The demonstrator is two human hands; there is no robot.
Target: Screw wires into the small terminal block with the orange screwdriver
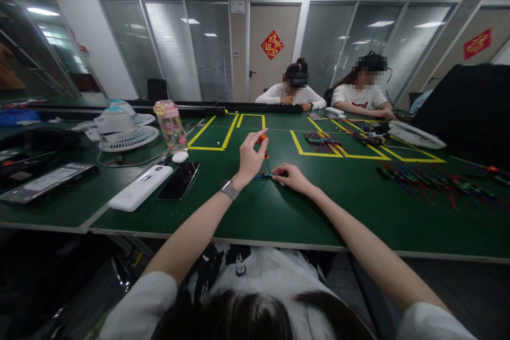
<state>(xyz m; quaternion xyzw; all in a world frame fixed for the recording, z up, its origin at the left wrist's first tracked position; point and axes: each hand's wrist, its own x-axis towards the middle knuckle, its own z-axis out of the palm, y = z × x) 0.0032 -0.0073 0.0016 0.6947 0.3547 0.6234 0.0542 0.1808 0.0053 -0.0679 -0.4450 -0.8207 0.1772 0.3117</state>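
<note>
An orange-handled screwdriver (266, 155) stands nearly upright in my left hand (252, 158), whose fingers close round its handle. Its thin shaft points down at a small green circuit board (268, 175) lying on the green table. My right hand (292, 177) pinches the board's right side, where something dark shows at the fingertips. A watch is on my left wrist.
White power bank (141, 188), black phone (179, 181), bottle (171, 126) and white fans (128, 138) are on the left. Wired boards (322, 141) lie inside yellow tape, with more (442, 180) at right. Two people sit across the green table (239, 218).
</note>
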